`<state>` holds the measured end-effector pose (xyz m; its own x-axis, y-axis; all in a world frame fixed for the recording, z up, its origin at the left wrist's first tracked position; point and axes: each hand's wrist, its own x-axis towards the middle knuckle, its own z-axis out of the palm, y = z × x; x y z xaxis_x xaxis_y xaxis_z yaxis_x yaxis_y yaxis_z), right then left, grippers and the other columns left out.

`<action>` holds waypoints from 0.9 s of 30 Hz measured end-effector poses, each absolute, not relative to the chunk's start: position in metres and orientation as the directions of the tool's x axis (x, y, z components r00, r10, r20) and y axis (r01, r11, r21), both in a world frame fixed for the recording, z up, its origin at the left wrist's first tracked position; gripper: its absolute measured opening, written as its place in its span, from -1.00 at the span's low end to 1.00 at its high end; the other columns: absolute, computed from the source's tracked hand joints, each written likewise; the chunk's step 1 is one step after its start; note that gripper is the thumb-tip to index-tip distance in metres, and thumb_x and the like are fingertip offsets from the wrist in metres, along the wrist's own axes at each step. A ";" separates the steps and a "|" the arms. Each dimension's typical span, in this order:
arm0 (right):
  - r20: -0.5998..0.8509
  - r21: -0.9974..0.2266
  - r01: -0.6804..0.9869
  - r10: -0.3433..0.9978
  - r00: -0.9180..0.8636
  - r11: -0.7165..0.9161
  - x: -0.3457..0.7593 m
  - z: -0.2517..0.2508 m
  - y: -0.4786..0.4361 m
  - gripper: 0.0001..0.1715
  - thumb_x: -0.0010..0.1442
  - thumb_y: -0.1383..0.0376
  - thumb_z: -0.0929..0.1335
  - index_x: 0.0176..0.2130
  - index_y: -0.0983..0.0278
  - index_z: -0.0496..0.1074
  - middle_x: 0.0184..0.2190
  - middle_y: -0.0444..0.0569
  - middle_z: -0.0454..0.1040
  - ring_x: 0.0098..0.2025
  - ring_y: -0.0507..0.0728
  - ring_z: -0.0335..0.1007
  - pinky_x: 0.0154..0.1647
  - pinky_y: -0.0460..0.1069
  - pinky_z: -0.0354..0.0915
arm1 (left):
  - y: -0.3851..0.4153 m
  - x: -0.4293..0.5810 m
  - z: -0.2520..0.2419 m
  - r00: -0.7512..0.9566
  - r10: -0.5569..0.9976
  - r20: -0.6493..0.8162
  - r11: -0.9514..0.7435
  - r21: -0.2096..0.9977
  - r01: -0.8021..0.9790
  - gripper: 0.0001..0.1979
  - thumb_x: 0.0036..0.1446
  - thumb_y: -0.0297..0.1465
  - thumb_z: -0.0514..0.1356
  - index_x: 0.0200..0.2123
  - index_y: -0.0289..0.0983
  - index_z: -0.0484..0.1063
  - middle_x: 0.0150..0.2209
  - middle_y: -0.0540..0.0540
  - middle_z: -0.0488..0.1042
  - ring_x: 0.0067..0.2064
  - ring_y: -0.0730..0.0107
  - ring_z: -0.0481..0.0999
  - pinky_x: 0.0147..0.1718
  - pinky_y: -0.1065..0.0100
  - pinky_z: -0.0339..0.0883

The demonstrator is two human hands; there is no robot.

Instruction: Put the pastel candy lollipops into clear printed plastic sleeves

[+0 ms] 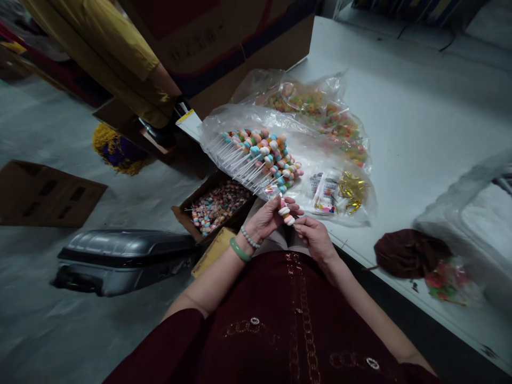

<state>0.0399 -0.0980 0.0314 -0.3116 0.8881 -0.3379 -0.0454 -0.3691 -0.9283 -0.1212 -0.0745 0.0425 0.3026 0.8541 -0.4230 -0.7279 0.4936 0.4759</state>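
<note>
The left hand and the right hand meet just off the near edge of the white table, in front of the person's dark red embroidered garment. Between them is a small skewer of pastel marshmallow candies on a thin stick; the fingers of both hands are curled closed around it, the left from above, the right at its lower end. The left wrist carries a green bangle and a pale bead bracelet.

Just beyond the hands, at the table's near left corner, a fan of the same candy skewers lies on crinkled clear plastic. Farther in sits a clear bag of orange and green sweets. Beside the hands, clear packets with gold twist ties rest on the table. Along the near edge to the right lies a dark brown cloth bundle. On the floor, below the corner, an open cardboard box of mixed candies stands next to a grey hard-shell suitcase.
</note>
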 end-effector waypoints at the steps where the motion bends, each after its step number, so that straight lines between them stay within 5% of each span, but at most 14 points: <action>1: -0.415 -0.855 -0.146 0.824 -0.386 -0.498 0.040 0.032 -0.097 -0.82 0.00 0.22 0.43 -0.37 0.28 0.50 -0.62 -0.22 0.20 -0.63 -0.08 -0.09 -0.64 -0.12 -0.12 | -0.075 -0.124 0.042 0.356 0.842 -0.406 0.524 0.454 -0.721 -0.52 -0.09 -0.07 0.39 -0.29 -0.35 0.46 -0.34 -0.18 0.53 -0.22 0.11 0.58 -0.13 0.11 0.40; 4: -0.488 -0.685 -0.283 0.711 -0.507 -0.671 0.040 0.033 -0.095 -0.75 -0.11 0.23 0.50 -0.39 0.32 0.50 -0.65 -0.26 0.16 -0.65 -0.13 -0.16 -0.64 -0.14 -0.19 | -0.073 -0.131 0.039 0.338 0.859 -0.384 0.500 0.491 -0.713 -0.55 -0.09 -0.16 0.41 -0.20 -0.34 0.49 -0.28 -0.15 0.54 -0.25 0.22 0.56 -0.14 0.16 0.39; 8: -0.524 -0.707 -0.307 0.764 -0.378 -0.637 0.038 0.031 -0.095 -0.74 -0.17 0.24 0.52 -0.47 0.31 0.46 -0.69 -0.25 0.19 -0.64 -0.12 -0.09 -0.64 -0.15 -0.19 | -0.068 -0.136 0.034 0.046 0.908 -0.416 0.321 0.623 -0.714 -0.60 -0.16 -0.38 0.45 -0.19 -0.34 0.51 -0.43 0.01 0.50 -0.41 0.51 0.45 -0.24 0.38 0.32; 13: -0.495 -0.829 -0.187 0.848 -0.190 -0.526 0.034 0.030 -0.091 -0.78 -0.17 0.23 0.49 -0.47 0.30 0.50 -0.68 -0.22 0.25 -0.62 -0.08 0.01 -0.65 -0.14 -0.13 | -0.064 -0.138 0.040 0.061 0.890 -0.452 0.333 0.552 -0.765 -0.62 -0.08 -0.22 0.41 -0.24 -0.34 0.53 -0.34 -0.11 0.56 -0.26 0.27 0.55 -0.16 0.22 0.37; 18: -0.473 -0.850 -0.152 0.859 -0.197 -0.503 0.032 0.031 -0.090 -0.78 -0.17 0.21 0.48 -0.48 0.29 0.50 -0.69 -0.23 0.23 -0.63 -0.08 -0.02 -0.64 -0.13 -0.12 | -0.063 -0.138 0.046 0.001 0.924 -0.382 0.222 0.534 -0.816 -0.74 0.01 -0.33 0.37 -0.19 -0.23 0.51 -0.23 -0.08 0.58 -0.04 0.18 0.55 -0.03 0.15 0.37; 23: -0.483 -0.829 -0.178 0.839 -0.250 -0.530 0.030 0.036 -0.091 -0.78 -0.16 0.20 0.48 -0.48 0.28 0.49 -0.69 -0.24 0.21 -0.63 -0.08 -0.06 -0.64 -0.12 -0.17 | -0.064 -0.133 0.036 0.112 0.918 -0.379 0.302 0.488 -0.819 -0.63 0.07 -0.14 0.32 -0.14 -0.25 0.50 -0.18 -0.14 0.57 -0.07 0.17 0.56 -0.05 0.14 0.39; 27: -0.466 -0.845 -0.199 0.866 -0.183 -0.496 0.031 0.036 -0.093 -0.80 -0.13 0.20 0.46 -0.48 0.27 0.49 -0.67 -0.22 0.22 -0.60 -0.06 -0.03 -0.63 -0.11 -0.14 | -0.063 -0.130 0.024 0.105 0.882 -0.459 0.351 0.494 -0.796 -0.57 0.02 -0.07 0.32 -0.26 -0.33 0.50 -0.34 -0.14 0.56 -0.23 0.24 0.57 -0.15 0.19 0.42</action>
<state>0.0310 -0.0934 0.0358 -0.1829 0.8659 -0.4656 -0.1993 -0.4965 -0.8449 -0.1295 -0.0634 0.0238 0.1046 0.8821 -0.4592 -0.7956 0.3513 0.4936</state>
